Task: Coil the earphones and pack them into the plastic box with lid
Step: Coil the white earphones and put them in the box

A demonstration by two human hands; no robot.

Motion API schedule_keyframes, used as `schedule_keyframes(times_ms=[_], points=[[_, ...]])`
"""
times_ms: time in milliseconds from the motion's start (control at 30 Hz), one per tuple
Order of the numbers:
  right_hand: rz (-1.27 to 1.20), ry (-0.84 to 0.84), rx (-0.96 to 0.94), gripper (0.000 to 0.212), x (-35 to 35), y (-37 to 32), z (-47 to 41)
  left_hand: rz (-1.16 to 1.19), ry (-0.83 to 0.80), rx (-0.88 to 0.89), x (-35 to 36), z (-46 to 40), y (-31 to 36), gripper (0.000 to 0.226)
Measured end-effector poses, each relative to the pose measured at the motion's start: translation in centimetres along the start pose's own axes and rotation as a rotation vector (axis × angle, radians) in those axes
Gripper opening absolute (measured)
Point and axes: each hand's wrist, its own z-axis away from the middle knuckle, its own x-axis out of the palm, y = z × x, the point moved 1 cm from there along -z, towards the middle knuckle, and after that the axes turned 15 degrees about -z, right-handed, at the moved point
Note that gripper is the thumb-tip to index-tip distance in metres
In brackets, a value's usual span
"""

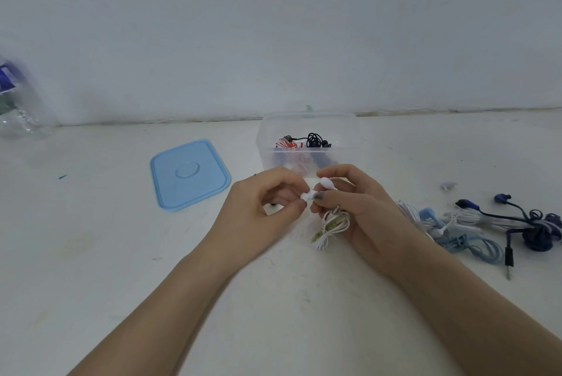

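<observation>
White earphones (pixel 331 223): you hold them just above the counter (pixel 121 254), in front of the plastic box (pixel 308 144). Your left hand (pixel 267 202) has its fingers (pixel 292 193) pinched on one white earbud (pixel 306 195). Your right hand (pixel 355 205) has its fingers curled round the other earbud (pixel 327 182), and the coiled white cable hangs under that palm, its lowest loops touching or nearly touching the counter, can't tell which. The box is clear, open, standing at the wall (pixel 273 26); inside it lie black earphones (pixel 316 141) and a red-and-white pair (pixel 286 143) side by side. Blue lid (pixel 188 173) lies flat on the counter, left of the box, apart from it. To your right on the counter is a loose heap: light blue earphones (pixel 468 245), dark blue earphones (pixel 535 223), more white cable (pixel 456 219) tangled between them. A small pale bit (pixel 448 185) lies beyond that heap. Clear plastic bottle (pixel 18 102) at far left edge, blurred.
</observation>
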Motion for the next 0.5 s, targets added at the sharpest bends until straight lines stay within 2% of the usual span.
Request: schedule_keyframes(times_ms=[500], points=[[-0.041,-0.013,0.028,0.033,-0.20,-0.14,0.01,0.093,-0.029,-0.038,0.15,0.02,-0.19,0.012]])
